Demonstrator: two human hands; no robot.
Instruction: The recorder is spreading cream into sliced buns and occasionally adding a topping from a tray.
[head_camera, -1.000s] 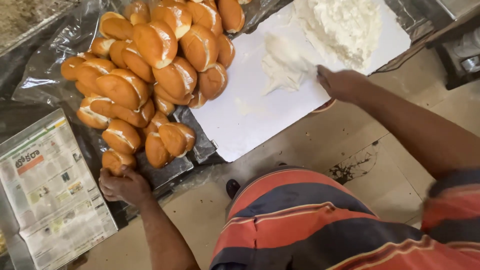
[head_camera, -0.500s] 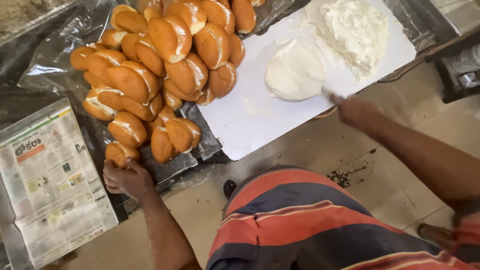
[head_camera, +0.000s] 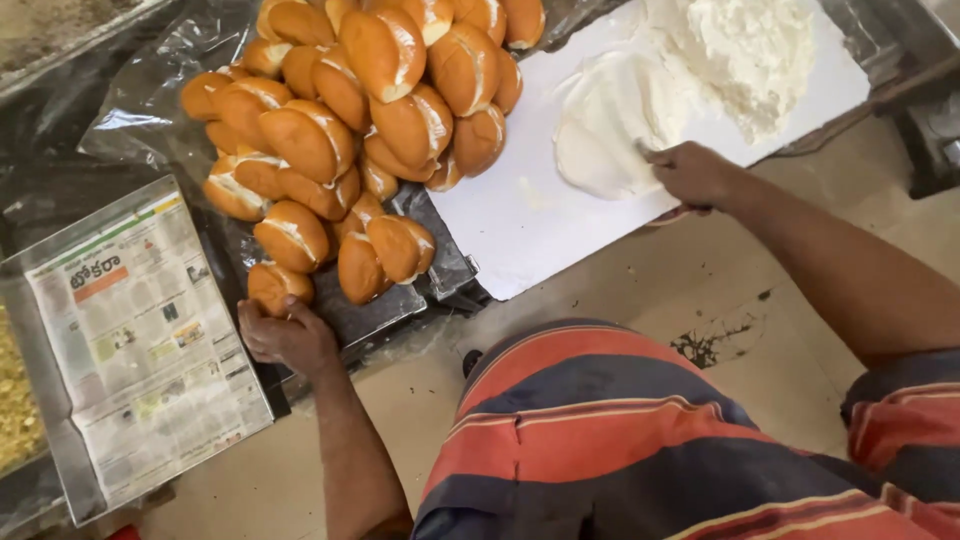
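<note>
The left hand (head_camera: 285, 338) is curled around a single golden bun (head_camera: 275, 288) at the near edge of the heap, its fingers wrapped over the bun's lower side. That bun lies at the bottom of a big pile of cream-filled buns (head_camera: 360, 130) stacked on a dark tray covered with clear plastic film (head_camera: 140, 110). The right hand (head_camera: 695, 175) is closed around a thin tool whose handle is mostly hidden, so its kind cannot be told; it presses into a smoothed patch of white cream (head_camera: 610, 120) on a white board (head_camera: 520, 230). A larger, rougher mound of cream (head_camera: 750, 50) sits just beyond, farther along the board. To the left of the buns, a metal tray lined with newspaper (head_camera: 145, 340) rests on the tabletop.
</note>
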